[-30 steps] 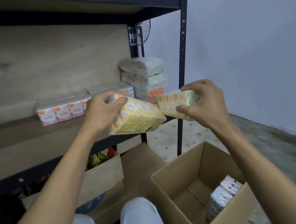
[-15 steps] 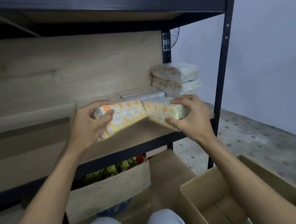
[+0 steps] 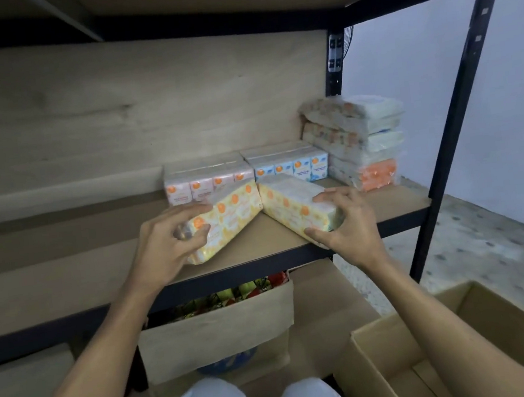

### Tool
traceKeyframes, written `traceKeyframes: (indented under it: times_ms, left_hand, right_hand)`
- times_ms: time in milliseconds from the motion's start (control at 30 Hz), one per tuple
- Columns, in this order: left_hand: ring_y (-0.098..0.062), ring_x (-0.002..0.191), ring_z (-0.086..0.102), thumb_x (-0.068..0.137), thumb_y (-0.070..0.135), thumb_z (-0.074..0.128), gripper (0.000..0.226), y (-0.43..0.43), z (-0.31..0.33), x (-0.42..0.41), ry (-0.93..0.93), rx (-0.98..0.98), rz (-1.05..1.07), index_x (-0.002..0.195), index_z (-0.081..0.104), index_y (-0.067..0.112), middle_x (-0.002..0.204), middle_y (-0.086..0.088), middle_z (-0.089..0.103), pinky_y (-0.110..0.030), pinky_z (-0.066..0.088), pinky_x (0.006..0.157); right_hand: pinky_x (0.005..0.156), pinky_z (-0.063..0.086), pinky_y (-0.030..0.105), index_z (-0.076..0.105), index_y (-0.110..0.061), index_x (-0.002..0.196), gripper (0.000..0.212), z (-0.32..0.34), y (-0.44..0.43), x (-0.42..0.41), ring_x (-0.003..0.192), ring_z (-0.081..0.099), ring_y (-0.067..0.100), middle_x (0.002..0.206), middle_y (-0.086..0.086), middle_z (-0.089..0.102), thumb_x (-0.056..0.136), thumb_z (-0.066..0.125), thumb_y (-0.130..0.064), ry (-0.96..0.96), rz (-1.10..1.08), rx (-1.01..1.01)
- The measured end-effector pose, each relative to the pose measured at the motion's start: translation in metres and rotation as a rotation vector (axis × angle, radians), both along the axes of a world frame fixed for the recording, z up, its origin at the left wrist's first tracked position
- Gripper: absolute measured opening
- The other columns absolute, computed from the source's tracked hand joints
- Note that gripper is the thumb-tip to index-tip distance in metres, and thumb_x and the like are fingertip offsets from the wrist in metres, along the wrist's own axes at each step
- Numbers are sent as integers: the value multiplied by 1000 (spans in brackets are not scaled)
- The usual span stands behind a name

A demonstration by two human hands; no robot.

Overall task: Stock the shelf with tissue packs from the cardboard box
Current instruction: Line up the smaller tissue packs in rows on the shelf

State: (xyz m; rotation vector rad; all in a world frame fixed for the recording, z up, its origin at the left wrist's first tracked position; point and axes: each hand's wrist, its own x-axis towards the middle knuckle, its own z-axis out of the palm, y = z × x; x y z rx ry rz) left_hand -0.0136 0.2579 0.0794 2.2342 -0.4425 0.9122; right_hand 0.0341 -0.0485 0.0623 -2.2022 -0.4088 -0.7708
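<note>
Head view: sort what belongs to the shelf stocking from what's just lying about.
Job: left hand gripping left yellow pack; right hand gripping right yellow pack; shelf; cardboard box; pink packs, blue packs, stacked packs already shelved.
Lying about: lower box of colourful items; fan.

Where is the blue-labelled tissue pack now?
Head view, right of centre: the blue-labelled pack sits far back on the shelf, between the pink pack and the stacked packs.

We grip two yellow packs on the shelf (image 3: 269, 249): our left hand (image 3: 168, 240) holds the left pack (image 3: 233, 214), our right hand (image 3: 344, 222) the right pack (image 3: 293, 201). Their far ends touch in a V, just before the pink packs (image 3: 210, 181) and blue packs (image 3: 289, 163).
</note>
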Motion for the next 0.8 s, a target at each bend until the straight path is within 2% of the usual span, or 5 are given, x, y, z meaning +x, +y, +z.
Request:
traceKeyframes:
  times_ms: [167, 267, 333, 567, 800]
  left_hand:
    - [3, 117, 54, 80, 15, 75, 34, 10, -8, 12, 41, 93, -9, 113, 70, 23, 118, 15, 65, -30, 44, 103]
    - [-2, 120, 53, 79, 20, 74, 34, 8, -10, 16, 60, 108, 28, 112, 70, 26, 120, 14, 65, -36, 40, 108]
    - [-1, 121, 52, 74, 27, 70, 36, 4, -11, 17, 47, 93, 68, 110, 70, 29, 119, 17, 64, -39, 32, 110]
    - [-12, 122, 53, 71, 54, 73, 52, -19, -5, 28, 35, 117, 278, 118, 66, 33, 126, 11, 63, -48, 30, 109]
    - [-14, 124, 52, 78, 47, 72, 42, -6, -7, 33, 80, 225, 275, 117, 67, 33, 127, 11, 62, -43, 33, 105]
  right_hand:
    - [94, 24, -1, 61, -24, 110, 55, -1, 0, 12, 115, 44, 10, 120, 1, 49, 60, 85, -28, 48, 18, -24]
    - [103, 37, 36, 57, -33, 105, 54, 5, 2, 14, 117, 41, 13, 117, -5, 46, 58, 83, -39, 67, -55, -94]
    - [102, 34, 47, 57, -35, 102, 52, 13, 7, 13, 121, 38, 14, 119, -8, 47, 58, 80, -49, 51, -128, -156]
    - [103, 29, 50, 47, -36, 132, 66, 36, 34, 21, 133, 34, 24, 144, -1, 41, 74, 65, -60, 98, -253, -456]
    - [101, 38, 49, 48, -38, 132, 59, 32, 14, 34, 128, 42, 21, 136, -5, 51, 78, 66, -52, 114, -155, -602]
